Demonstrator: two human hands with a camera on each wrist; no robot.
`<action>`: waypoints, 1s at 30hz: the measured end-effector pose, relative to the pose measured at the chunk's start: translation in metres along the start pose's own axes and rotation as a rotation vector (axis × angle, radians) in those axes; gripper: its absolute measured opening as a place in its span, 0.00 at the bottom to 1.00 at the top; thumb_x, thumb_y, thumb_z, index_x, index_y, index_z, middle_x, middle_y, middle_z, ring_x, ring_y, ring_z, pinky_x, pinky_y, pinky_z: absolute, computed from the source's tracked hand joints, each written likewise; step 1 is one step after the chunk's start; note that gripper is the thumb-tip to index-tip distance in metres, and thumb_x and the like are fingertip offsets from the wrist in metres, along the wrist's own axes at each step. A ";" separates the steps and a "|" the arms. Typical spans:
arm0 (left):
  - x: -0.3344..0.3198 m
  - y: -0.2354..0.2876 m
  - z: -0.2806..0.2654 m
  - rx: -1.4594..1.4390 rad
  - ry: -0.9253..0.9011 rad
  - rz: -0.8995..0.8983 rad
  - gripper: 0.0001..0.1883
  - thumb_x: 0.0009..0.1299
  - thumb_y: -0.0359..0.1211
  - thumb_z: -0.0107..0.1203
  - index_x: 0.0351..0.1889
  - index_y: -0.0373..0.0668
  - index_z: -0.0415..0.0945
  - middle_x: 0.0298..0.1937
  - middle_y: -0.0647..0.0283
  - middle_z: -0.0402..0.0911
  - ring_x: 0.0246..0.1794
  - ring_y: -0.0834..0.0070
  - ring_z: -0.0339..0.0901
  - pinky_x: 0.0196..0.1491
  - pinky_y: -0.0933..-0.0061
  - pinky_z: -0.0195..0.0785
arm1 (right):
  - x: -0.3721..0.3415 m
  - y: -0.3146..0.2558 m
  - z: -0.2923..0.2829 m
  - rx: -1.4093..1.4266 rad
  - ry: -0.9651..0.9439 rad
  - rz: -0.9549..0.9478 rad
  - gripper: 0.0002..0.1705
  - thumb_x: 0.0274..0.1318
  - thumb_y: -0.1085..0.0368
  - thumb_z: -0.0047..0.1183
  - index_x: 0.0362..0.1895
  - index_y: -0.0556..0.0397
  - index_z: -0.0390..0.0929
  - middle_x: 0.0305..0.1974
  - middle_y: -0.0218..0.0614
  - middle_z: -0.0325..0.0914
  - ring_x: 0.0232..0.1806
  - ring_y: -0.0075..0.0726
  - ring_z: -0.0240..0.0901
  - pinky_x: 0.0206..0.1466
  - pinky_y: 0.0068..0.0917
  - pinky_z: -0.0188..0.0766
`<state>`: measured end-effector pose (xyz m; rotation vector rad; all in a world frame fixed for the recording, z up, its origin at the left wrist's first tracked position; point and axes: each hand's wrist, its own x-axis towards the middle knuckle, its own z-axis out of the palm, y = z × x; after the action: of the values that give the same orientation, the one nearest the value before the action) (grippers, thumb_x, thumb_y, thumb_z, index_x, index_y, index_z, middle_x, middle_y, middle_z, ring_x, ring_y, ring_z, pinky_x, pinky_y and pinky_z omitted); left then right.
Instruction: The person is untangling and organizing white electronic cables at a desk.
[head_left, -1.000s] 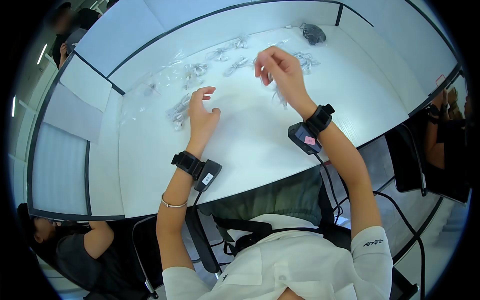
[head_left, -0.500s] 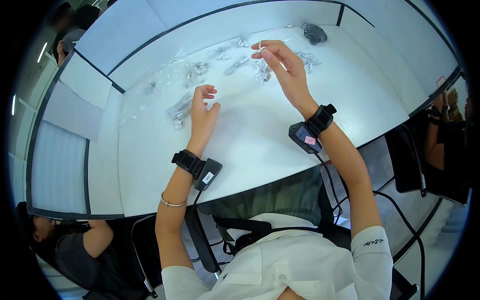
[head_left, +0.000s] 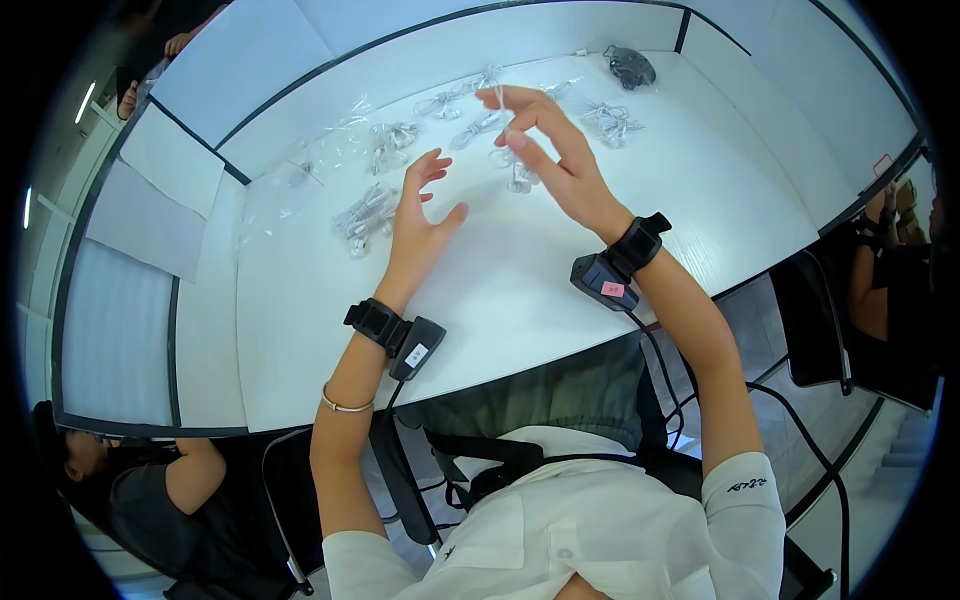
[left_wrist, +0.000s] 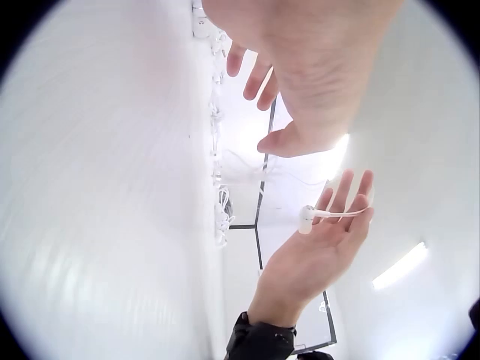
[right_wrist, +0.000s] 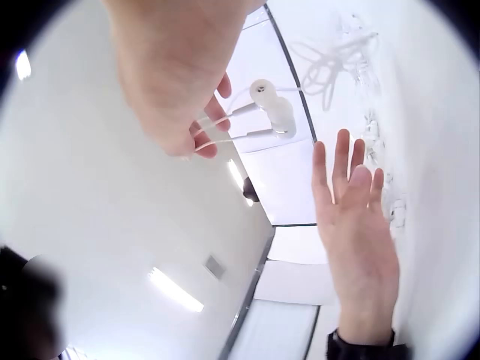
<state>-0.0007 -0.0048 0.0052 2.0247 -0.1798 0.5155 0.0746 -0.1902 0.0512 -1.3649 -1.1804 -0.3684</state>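
Observation:
White wired earphones (head_left: 519, 182) hang from my right hand (head_left: 568, 168), which pinches their thin cable above the table. In the right wrist view the two earbuds (right_wrist: 280, 116) dangle beside the fingers of that hand (right_wrist: 180, 71), with a looped stretch of cable (right_wrist: 330, 71) behind them. My left hand (head_left: 420, 225) is raised to the left of the earphones, fingers parted and thumb out, holding nothing. The left wrist view shows an earbud (left_wrist: 306, 219) in front of the right palm (left_wrist: 311, 259).
Several bundles of white cable, such as one at the left (head_left: 365, 215) and one at the right (head_left: 612, 122), lie on the white table (head_left: 460, 310). Clear plastic film (head_left: 290, 185) is at the far left, a dark bundle (head_left: 630, 68) at the back right. Low panels (head_left: 780, 130) surround the tabletop.
The right hand has come up and slightly left with the earphones, which now hang lower beneath it. My left hand has shifted a little up and right, its thumb spread wider.

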 end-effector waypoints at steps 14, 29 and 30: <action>-0.003 -0.007 0.006 0.052 -0.169 0.117 0.11 0.58 0.30 0.59 0.37 0.39 0.73 0.45 0.60 0.71 0.49 0.64 0.66 0.54 0.67 0.58 | -0.006 0.000 0.019 -0.067 -0.053 -0.047 0.05 0.59 0.67 0.45 0.33 0.55 0.70 0.55 0.37 0.69 0.49 0.34 0.69 0.50 0.28 0.66; 0.001 0.000 0.000 -0.385 0.034 -0.231 0.12 0.67 0.40 0.52 0.31 0.41 0.70 0.27 0.67 0.73 0.22 0.83 0.68 0.30 0.83 0.60 | 0.001 0.007 -0.001 -0.130 0.338 0.002 0.06 0.62 0.66 0.41 0.38 0.57 0.65 0.56 0.42 0.65 0.50 0.36 0.68 0.51 0.27 0.65; 0.002 -0.001 -0.002 -0.407 0.070 -0.285 0.13 0.68 0.41 0.51 0.30 0.41 0.69 0.26 0.67 0.73 0.22 0.83 0.68 0.29 0.82 0.60 | 0.002 0.005 -0.003 -0.137 0.358 0.021 0.06 0.62 0.66 0.42 0.37 0.56 0.65 0.56 0.43 0.65 0.51 0.36 0.68 0.51 0.27 0.64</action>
<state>0.0010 -0.0026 0.0055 1.5985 0.0460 0.3365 0.0807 -0.1904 0.0507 -1.3589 -0.8559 -0.6594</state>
